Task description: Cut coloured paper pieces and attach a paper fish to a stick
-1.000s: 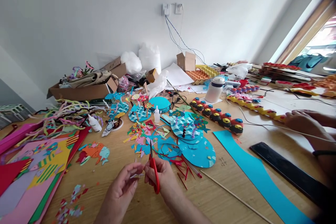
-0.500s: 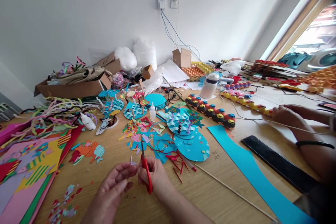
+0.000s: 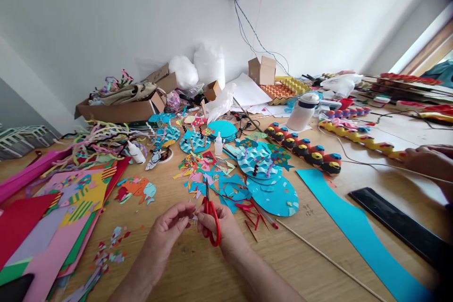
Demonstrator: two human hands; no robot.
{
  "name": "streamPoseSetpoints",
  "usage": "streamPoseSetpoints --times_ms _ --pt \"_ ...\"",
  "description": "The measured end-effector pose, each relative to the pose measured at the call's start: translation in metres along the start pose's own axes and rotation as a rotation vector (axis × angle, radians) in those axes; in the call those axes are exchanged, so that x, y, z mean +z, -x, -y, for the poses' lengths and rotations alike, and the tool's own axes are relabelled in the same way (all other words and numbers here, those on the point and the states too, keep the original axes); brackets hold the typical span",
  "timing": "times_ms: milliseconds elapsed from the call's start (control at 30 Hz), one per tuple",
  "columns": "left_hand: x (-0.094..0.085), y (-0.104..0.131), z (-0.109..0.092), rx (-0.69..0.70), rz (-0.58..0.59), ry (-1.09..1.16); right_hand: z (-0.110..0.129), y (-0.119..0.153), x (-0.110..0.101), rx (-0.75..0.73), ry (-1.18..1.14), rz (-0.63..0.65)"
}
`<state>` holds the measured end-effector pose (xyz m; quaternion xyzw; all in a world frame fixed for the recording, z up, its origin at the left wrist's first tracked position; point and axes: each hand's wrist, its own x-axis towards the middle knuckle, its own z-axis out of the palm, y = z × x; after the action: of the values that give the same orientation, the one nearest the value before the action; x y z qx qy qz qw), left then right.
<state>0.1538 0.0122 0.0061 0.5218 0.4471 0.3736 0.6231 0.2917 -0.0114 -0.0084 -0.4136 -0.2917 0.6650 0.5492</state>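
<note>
In my right hand (image 3: 224,229) I hold red-handled scissors (image 3: 216,233), upright with the blades pointing away from me. My left hand (image 3: 169,227) is just left of them, thumb and fingers pinched around a small pale piece of paper (image 3: 194,217), mostly hidden by the fingertips. Beyond the hands lies a pile of blue and multicoloured paper scraps (image 3: 226,186). Several thin red strips (image 3: 255,214) are right of my right hand. Tiny cut pieces (image 3: 109,250) are scattered to the left, near orange and blue paper fish (image 3: 141,188).
Coloured paper sheets (image 3: 42,255) are stacked at left. Blue discs (image 3: 274,198), a glue bottle (image 3: 218,144) and painted egg-carton strips (image 3: 304,148) stand beyond. A wooden stick (image 3: 329,257), blue strip (image 3: 354,222) and black bar (image 3: 392,219) lie right. Another person's hand (image 3: 428,163) touches a yellow strip.
The view has turned left, so the table's things appear farther right. My hands remain close together, with the scissors still in the right one. The other person's arm is less visible.
</note>
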Motion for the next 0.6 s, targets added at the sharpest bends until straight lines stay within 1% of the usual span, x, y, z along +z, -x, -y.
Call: streamPoseSetpoints --times_ms 133,267,367,500,567,600 --pt "0.004 -0.005 0.001 0.175 0.082 -0.224 0.001 0.001 0.001 -0.023 0.054 -0.025" --pt "0.002 -0.003 0.003 0.322 0.075 -0.453 0.001 -0.002 0.003 -0.032 0.202 -0.067" --pt "-0.007 -0.002 0.003 0.34 0.017 -0.578 -0.002 -0.006 0.0 -0.037 0.348 -0.108" --pt "-0.027 -0.003 0.001 0.308 -0.105 -0.649 -0.007 -0.01 -0.009 -0.157 0.631 -0.214" --pt "-0.035 -0.004 0.002 0.305 -0.132 -0.674 -0.01 -0.012 -0.014 -0.201 0.724 -0.242" --pt "-0.038 -0.004 0.002 0.31 -0.135 -0.699 -0.011 -0.013 -0.016 -0.207 0.733 -0.233"
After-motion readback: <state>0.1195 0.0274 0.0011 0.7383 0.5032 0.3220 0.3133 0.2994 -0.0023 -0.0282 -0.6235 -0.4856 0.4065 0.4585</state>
